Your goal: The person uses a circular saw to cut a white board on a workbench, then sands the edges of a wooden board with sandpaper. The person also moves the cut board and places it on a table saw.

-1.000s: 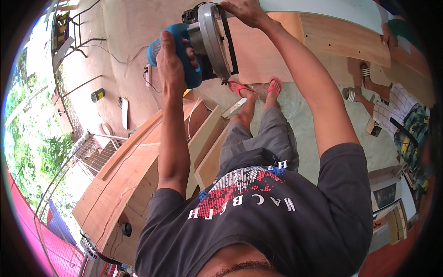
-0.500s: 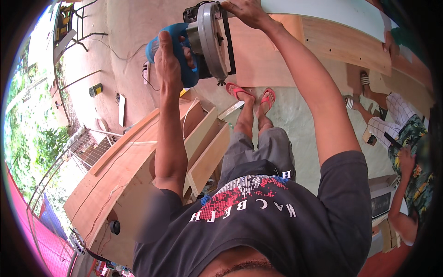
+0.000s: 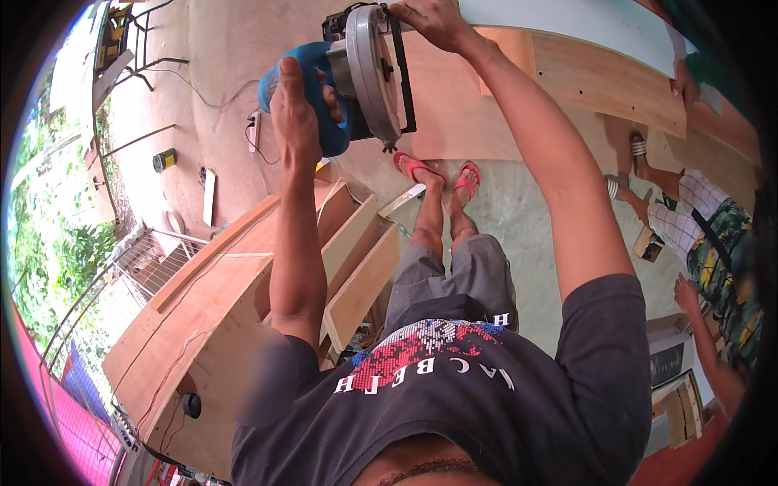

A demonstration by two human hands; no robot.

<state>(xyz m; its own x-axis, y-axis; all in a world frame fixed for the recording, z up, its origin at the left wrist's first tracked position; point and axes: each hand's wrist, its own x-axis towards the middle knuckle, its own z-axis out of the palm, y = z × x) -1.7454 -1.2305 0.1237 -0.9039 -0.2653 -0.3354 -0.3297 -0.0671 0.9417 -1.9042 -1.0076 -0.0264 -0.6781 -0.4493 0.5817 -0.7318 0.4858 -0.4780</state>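
A circular saw (image 3: 374, 77) with a blue handle and a grey blade guard is at the top centre. My left hand (image 3: 296, 113) is wrapped round its rear handle, thumb along the top. My right hand (image 3: 438, 23) reaches to the saw's black base plate (image 3: 403, 77), fingers bent against its upper end; the picture's edge cuts part of that hand off. Right beside this hand starts a long white-faced board (image 3: 567, 23). Below it lies a plywood piece (image 3: 608, 81) with small holes. Where the blade meets material is hidden.
A wooden cabinet (image 3: 194, 324) with a cord across it stands at my left. A power strip (image 3: 254, 132) and a yellow-black can (image 3: 164, 159) are on the floor. At the right, another person's hand (image 3: 685, 85) holds the board; a person in a flowered shirt (image 3: 721, 259) is below.
The saw and both my hands stay almost where they were. The person in the flowered shirt has shifted, with the arm lower and stretched out. The view has moved slightly.
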